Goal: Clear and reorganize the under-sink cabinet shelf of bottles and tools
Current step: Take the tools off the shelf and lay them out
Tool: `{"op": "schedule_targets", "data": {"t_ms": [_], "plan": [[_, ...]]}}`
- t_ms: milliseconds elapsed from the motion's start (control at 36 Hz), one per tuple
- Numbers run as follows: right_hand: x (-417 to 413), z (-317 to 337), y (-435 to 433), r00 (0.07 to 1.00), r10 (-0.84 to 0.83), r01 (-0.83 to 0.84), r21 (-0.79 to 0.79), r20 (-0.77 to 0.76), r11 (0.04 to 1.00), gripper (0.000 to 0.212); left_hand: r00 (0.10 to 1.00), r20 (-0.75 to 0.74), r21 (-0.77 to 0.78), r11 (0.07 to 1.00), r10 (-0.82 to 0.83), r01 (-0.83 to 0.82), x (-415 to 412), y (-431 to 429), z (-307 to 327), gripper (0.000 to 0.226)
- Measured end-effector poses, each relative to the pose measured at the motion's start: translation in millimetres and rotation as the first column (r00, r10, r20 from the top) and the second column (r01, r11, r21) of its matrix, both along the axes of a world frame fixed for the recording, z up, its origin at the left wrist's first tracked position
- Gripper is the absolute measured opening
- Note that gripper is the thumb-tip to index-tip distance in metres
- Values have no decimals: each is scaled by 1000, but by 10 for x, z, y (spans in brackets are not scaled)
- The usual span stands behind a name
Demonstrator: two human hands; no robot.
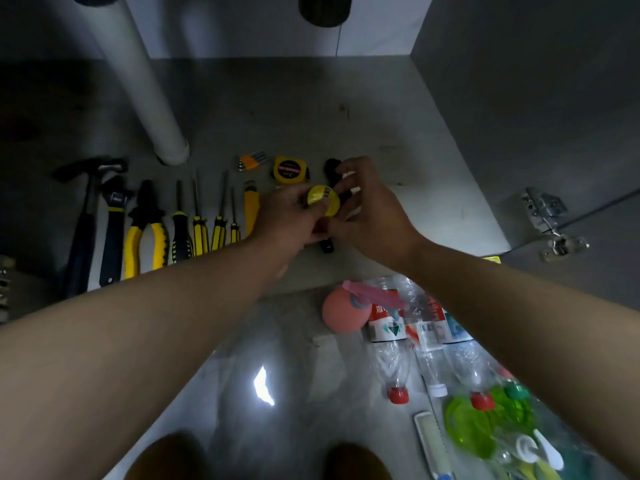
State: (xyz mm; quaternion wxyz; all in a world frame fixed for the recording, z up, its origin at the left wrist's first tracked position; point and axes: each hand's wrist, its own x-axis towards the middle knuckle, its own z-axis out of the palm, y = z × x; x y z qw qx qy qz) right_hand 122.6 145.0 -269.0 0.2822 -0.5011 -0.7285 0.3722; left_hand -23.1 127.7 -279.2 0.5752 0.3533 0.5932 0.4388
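Both of my hands meet over the cabinet shelf (398, 133), right of a row of tools. My left hand (289, 216) pinches a round yellow tape roll (322, 199). My right hand (370, 209) curls around the roll's right side and touches a black tool (331, 167) behind it; a black end (327, 245) pokes out below my hands. In the row lie a hammer (86, 216), a wrench (114, 223), pliers (145, 226), several screwdrivers (199, 226), a yellow utility knife (251, 209), hex keys (251, 161) and a yellow tape measure (290, 169).
A white drain pipe (145, 98) stands at the shelf's back left. On the floor in front lie several empty plastic bottles (391, 341), a pink ball (343, 311), green plastic pieces (485, 427) and a comb (433, 445). A door hinge (547, 216) sticks out at right.
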Motion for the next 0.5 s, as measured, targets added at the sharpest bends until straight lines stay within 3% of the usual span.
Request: {"op": "schedule_targets", "data": {"t_ms": [83, 167, 306, 361, 500], "plan": [[-18, -71, 159, 1000, -27, 27, -21, 12, 999, 62, 997, -23, -30, 997, 67, -68, -126, 78, 31, 30], [71, -256, 413, 953, -131, 151, -52, 274, 987, 52, 995, -86, -16, 998, 59, -61, -234, 95, 39, 28], [57, -441, 650, 771, 86, -29, -100, 632, 995, 63, 995, -98, 22, 999, 32, -30, -309, 30, 8, 28], [27, -436, 680, 738, 67, -20, -78, 672, 997, 59, 995, -92, 14, 1000, 29, -28, -306, 1, -1, 29], [80, -333, 623, 797, -84, 111, -8, 598, 994, 35, 995, -95, 4, 999, 41, -40, -284, -62, -28, 19]]}}
